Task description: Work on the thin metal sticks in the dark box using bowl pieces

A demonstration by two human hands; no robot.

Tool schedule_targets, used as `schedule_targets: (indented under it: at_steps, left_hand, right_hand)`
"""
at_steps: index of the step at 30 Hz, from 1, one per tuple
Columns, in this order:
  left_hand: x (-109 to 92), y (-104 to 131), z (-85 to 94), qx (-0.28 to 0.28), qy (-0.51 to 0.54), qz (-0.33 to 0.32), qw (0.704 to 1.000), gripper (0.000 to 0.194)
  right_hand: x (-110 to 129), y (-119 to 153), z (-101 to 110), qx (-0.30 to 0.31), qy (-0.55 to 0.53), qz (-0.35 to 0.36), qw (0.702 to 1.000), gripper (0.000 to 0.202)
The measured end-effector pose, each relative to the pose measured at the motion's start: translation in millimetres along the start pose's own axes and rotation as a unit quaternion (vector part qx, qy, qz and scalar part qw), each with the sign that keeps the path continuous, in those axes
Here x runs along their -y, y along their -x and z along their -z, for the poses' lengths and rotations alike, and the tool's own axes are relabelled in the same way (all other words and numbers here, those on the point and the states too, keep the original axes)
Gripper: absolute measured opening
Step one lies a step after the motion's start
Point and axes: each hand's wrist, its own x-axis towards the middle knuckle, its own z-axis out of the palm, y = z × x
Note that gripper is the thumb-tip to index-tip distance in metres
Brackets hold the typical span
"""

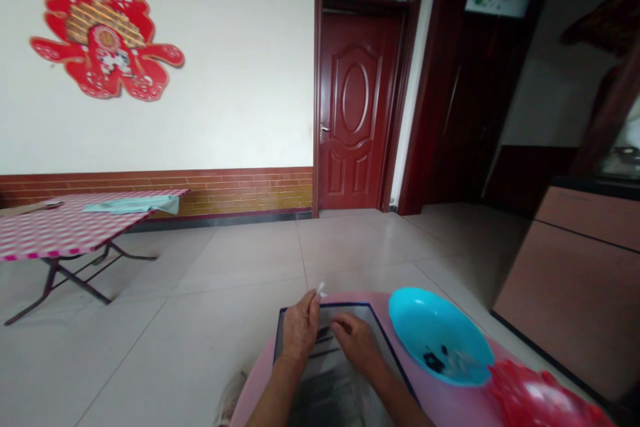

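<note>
My left hand (301, 323) is closed over the far left part of a shallow grey box with dark blue edges (345, 305). A small white piece (321, 289) sticks up from its fingertips; its kind is too small to make out. My right hand (356, 340) is close by on the right, thumb and fingers pinched together over the box. What lies in that pinch, if anything, is hidden. Dark strips (326, 341) show between the hands inside the box, blurred toward the near side.
The box rests on a pink round tabletop (260, 383). A bright blue oval basin (425, 317) with black and clear bits stands right of it, beside a red plastic bag (545, 393). A checkered folding table (75, 227) is at left, a brown cabinet (575, 280) at right.
</note>
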Motion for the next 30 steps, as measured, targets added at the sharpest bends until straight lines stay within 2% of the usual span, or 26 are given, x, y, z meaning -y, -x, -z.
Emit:
schedule_targets:
  at_steps: [3,5,9,11,13,18,21,24,27,30]
  left_hand:
    - [5.2,-4.4,-2.5,-0.061,0.045,0.031,0.997,0.029]
    - [8.6,-7.1,-6.9,-0.067,0.129,0.075,0.987,0.031]
    - [10.8,-11.8,-13.7,-0.043,0.331,0.175,0.926,0.047]
    - [8.5,-13.1,-12.7,-0.047,0.395,0.202,0.895,0.059]
    - [4.8,-13.5,-8.9,-0.054,0.441,0.222,0.868,0.062]
    - [-3.9,-13.4,2.5,-0.059,0.552,0.241,0.796,0.049]
    - [-6.9,-14.1,5.8,-0.056,0.604,0.244,0.757,0.035]
    - [-7.6,-14.9,5.9,-0.058,0.636,0.26,0.724,0.019]
    - [-5.4,-15.2,3.6,-0.069,0.644,0.265,0.714,0.009]
    - [-2.2,-14.7,0.1,-0.066,0.636,0.258,0.724,0.011]
  right_hand:
    - [-0.2,7.3,-11.3,0.073,0.185,0.094,0.976,0.022]
    - [4.7,11.8,-19.0,0.106,0.262,0.116,0.952,0.025]
    - [10.7,15.0,-31.1,0.125,0.358,0.103,0.92,0.028]
    - [5.7,14.8,-36.6,0.115,0.383,0.098,0.911,0.03]
    - [-3.2,13.7,-41.9,0.095,0.397,0.101,0.907,0.031]
    - [-13.8,6.8,-42.4,0.036,0.397,0.113,0.91,0.031]
    - [-8.3,1.8,-30.3,0.001,0.385,0.109,0.916,0.033]
    - [-6.7,-3.3,-17.0,-0.051,0.321,0.128,0.937,0.037]
    - [-9.8,-8.2,-10.1,-0.132,0.221,0.147,0.955,0.04]
    - [-8.2,-10.5,-8.6,-0.194,0.118,0.119,0.966,0.047]
